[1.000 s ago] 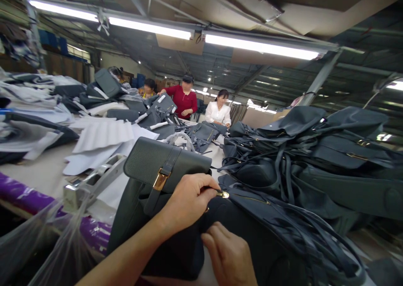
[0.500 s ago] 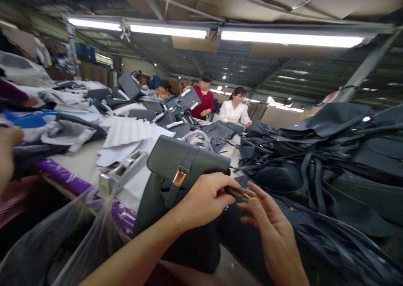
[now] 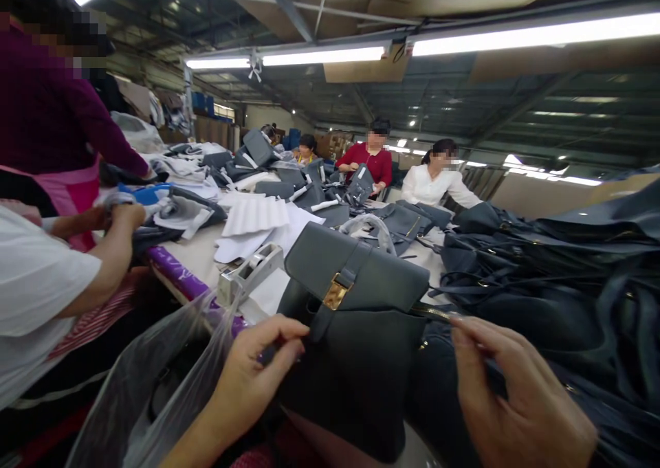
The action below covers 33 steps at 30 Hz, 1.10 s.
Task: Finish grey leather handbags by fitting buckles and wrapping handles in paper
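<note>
A dark grey-green backpack (image 3: 355, 379) stands upright in front of me, leaning slightly. Its front flap (image 3: 376, 269) is down, with a strap running through a gold buckle (image 3: 337, 291). At the bag's right side, my right hand (image 3: 515, 379) pinches the outer end of a gold-toothed zipper (image 3: 432, 312) between thumb and fingertips; a pull, if there, is hidden. My left hand (image 3: 258, 365) is at the bag's left front, beside the strap's loose tip (image 3: 320, 325). Its thumb and forefinger are slightly apart, with nothing visible between them.
A tape dispenser (image 3: 250, 275) and white foam sheets (image 3: 255, 217) lie on the table left of the bag. Dark bags are heaped on the right (image 3: 546, 282). A clear plastic bag (image 3: 170, 379) hangs at the table edge. Co-workers stand at left (image 3: 56, 275) and across the table (image 3: 436, 179).
My left hand has gone from the zipper at the bag's right to the strap tip at left. My right hand has drawn outward with the zipper end. The view has swung left.
</note>
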{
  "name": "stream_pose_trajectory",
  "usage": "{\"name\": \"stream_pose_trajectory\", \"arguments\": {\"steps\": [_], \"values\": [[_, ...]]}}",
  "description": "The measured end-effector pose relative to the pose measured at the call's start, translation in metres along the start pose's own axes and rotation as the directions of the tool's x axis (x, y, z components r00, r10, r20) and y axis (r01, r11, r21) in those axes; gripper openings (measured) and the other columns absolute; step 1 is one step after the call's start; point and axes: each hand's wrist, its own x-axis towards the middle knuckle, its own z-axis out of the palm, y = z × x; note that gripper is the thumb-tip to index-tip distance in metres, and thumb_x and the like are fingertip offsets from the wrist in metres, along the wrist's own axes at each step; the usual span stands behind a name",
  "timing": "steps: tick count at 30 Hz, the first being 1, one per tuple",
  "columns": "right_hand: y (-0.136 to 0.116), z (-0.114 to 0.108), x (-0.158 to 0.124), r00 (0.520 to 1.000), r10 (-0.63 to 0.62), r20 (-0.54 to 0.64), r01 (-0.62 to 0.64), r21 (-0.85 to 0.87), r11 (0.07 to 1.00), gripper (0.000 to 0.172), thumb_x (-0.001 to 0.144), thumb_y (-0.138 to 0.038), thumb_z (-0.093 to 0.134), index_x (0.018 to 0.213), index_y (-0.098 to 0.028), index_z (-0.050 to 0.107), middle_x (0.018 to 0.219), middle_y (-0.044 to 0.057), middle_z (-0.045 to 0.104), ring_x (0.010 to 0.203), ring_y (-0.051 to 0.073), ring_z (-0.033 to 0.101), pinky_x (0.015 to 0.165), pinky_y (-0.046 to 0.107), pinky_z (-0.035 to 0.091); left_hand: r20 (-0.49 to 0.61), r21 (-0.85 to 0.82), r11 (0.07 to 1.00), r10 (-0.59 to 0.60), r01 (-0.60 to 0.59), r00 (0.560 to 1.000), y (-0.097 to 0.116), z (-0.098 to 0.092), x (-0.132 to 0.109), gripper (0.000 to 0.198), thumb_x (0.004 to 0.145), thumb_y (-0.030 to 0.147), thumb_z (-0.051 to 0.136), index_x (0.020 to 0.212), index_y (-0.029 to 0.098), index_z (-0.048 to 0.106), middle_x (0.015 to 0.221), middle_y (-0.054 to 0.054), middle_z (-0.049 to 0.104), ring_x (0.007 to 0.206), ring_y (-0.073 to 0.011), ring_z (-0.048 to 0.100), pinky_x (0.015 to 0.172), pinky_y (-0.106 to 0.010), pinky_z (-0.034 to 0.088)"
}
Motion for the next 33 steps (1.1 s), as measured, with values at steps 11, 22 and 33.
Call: {"name": "stream_pose_trajectory", "arguments": {"steps": [11, 22, 33], "values": [[-0.046, 0.031, -0.017, 0.896, -0.370, 0.246, 0.378, 0.015, 0.926, 0.031, 0.096, -0.031, 0.046, 0.114, -0.013, 0.065, 0.107, 0.015, 0.069, 0.074, 0.019, 0.067, 0.063, 0.030, 0.050, 0.319, -0.429, 0.853, -0.165, 0.298, 0.933, 0.027, 0.004, 0.069, 0.031, 0.074, 0.032, 0.057, 0.051, 0.018, 0.043, 0.040, 0.006, 0.039, 0.037, -0.0039, 0.029, 0.042, -0.021, 0.019], [-0.075, 0.055, 0.002, 0.846, -0.492, 0.208, 0.490, 0.065, 0.869, 0.022, 0.091, -0.020, 0.050, 0.098, -0.014, 0.070, 0.115, 0.014, 0.072, 0.110, 0.031, 0.064, 0.091, 0.042, 0.050, 0.418, -0.605, 0.730, -0.051, 0.319, 0.907, 0.074, 0.011, 0.120, 0.037, 0.065, 0.014, 0.056, 0.101, 0.011, 0.064, 0.049, 0.005, 0.055, 0.039, -0.0058, 0.038, 0.042, -0.019, 0.024], [-0.073, 0.051, 0.075, 0.651, 0.003, 0.759, 0.143, -0.127, 0.982, 0.055, 0.079, -0.004, 0.050, 0.132, -0.016, 0.059, 0.107, 0.018, 0.074, 0.103, 0.034, 0.070, 0.089, 0.046, 0.053, 0.139, -0.523, 0.832, -0.129, 0.184, 0.982, 0.028, -0.009, 0.115, 0.016, 0.061, 0.015, 0.057, 0.075, 0.014, 0.065, 0.071, 0.001, 0.062, 0.055, -0.0063, 0.050, 0.054, -0.019, 0.038]]}}
